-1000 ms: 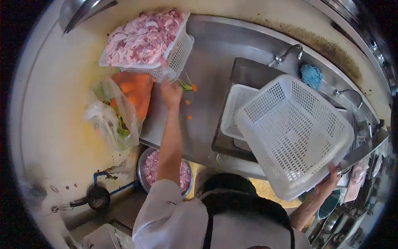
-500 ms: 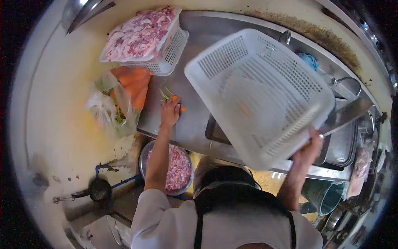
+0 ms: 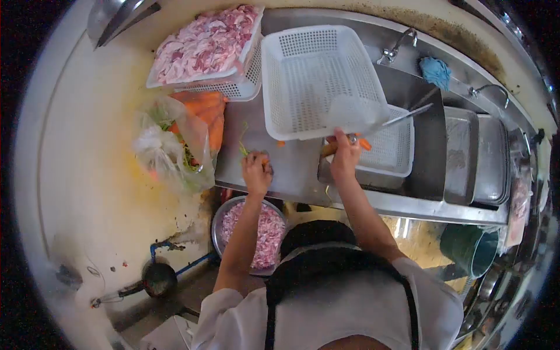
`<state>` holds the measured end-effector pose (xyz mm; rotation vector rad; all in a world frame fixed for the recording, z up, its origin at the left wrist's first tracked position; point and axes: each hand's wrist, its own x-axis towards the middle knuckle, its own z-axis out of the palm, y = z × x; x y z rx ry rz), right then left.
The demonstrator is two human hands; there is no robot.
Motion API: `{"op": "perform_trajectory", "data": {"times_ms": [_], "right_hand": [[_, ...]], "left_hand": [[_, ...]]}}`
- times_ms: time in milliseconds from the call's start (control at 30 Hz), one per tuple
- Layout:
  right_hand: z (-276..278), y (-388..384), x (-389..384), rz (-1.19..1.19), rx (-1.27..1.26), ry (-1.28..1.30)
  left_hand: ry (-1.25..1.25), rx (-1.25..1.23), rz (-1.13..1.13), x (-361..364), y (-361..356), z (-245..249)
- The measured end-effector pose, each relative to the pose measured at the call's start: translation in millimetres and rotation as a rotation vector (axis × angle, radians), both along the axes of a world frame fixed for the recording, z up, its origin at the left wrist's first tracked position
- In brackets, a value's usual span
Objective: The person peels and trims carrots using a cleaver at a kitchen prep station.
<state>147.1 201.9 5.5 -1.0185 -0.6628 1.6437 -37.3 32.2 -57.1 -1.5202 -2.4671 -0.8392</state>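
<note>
My left hand (image 3: pixel 256 174) is closed around a carrot (image 3: pixel 265 161) on the steel counter, its green stalks (image 3: pixel 242 143) sticking out beyond the fingers. My right hand (image 3: pixel 345 156) grips the wooden handle (image 3: pixel 329 150) of a knife, whose blade (image 3: pixel 408 114) points right over the sink and is partly blurred. Just beyond that hand stands a large white perforated basket (image 3: pixel 321 87) on the counter. A small orange carrot piece (image 3: pixel 281 143) lies by its near edge. More orange carrot (image 3: pixel 364 143) shows beside my right hand, over a lower white basket (image 3: pixel 391 151) in the sink.
At the back left, sliced raw meat (image 3: pixel 204 44) fills a white basket. Before it lies a plastic bag of carrots (image 3: pixel 204 119). A bowl of chopped meat (image 3: pixel 265 233) sits below the counter. Metal trays (image 3: pixel 490 157), faucets (image 3: pixel 399 46) and a blue cloth (image 3: pixel 435 73) are right.
The large basket, tilted near my right hand before, now stands farther back and left. My right hand has moved left with the knife. The lower basket in the sink has come into view.
</note>
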Motion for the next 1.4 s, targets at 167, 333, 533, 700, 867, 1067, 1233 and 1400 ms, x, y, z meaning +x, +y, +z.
{"op": "perform_trajectory", "data": {"times_ms": [167, 333, 533, 700, 867, 1067, 1233, 1400], "right_hand": [[-22, 10, -62, 0.001, -0.044, -0.070], [-33, 3, -69, -0.002, 0.024, -0.093], [-13, -25, 22, 0.051, -0.123, -0.056], [-13, -36, 132, 0.202, -0.088, -0.442], [-12, -41, 204, 0.247, 0.010, -0.658], [-8, -46, 234, 0.295, -0.088, -0.599], [7, -46, 253, 0.475, -0.105, -0.880], [6, -36, 282, 0.611, 0.531, -1.097]], "left_hand": [[-0.092, 0.059, 0.035, 6, 32, -1], [0.141, -0.038, 0.123, 23, 73, -14], [-0.055, -0.083, 0.006, 0, 62, -25], [0.023, -0.146, -0.044, 8, 33, -26], [-0.063, -0.097, -0.099, 36, 45, -9], [-0.043, -0.043, -0.097, 49, 42, -17], [-0.089, -0.126, -0.048, 48, 47, -13], [0.031, -0.031, 0.122, 24, 38, 0]]}}
